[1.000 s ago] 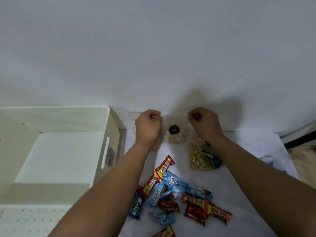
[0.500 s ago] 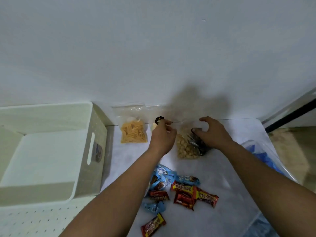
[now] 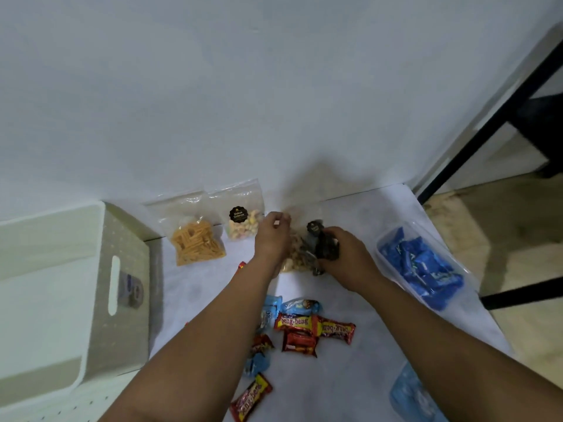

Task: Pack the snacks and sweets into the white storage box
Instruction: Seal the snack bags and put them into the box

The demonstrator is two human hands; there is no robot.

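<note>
You are at the pick-up of the clear bag of pale snacks [image 3: 295, 257], which lies at the back of the white table [image 3: 350, 370], near the wall, between your two hands. To do this step well, get both hands under or firmly around the bag before you lift; the film looks thin and slippery, so a pinch at the top edge alone may let the contents sag or the bag swing. Carry it low and to your left, over the rim of the white storage box [image 3: 100, 293], and lay it flat on the floor of the box so the small bars can go on top later.

Your left hand [image 3: 272, 239] is curled, fingertips pinched together at the bag's upper left corner; it appears to grip the film there, though the contact itself is partly hidden. Your right hand [image 3: 344, 257] is closed around a dark packet [image 3: 326, 248] that sits against the bag's right side. Whether this packet is a separate item or part of the same bag, I cannot tell.

Not yet packed, by the look of it: the bag of orange sticks [image 3: 196, 245] and the bag of coloured biscuits [image 3: 243, 225] leaning against the wall, the red and blue wrapped bars [image 3: 300, 328] near your forearms, and a clear tub of blue packets [image 3: 423, 263] at the right. The box interior is out of view at the left edge.
</note>
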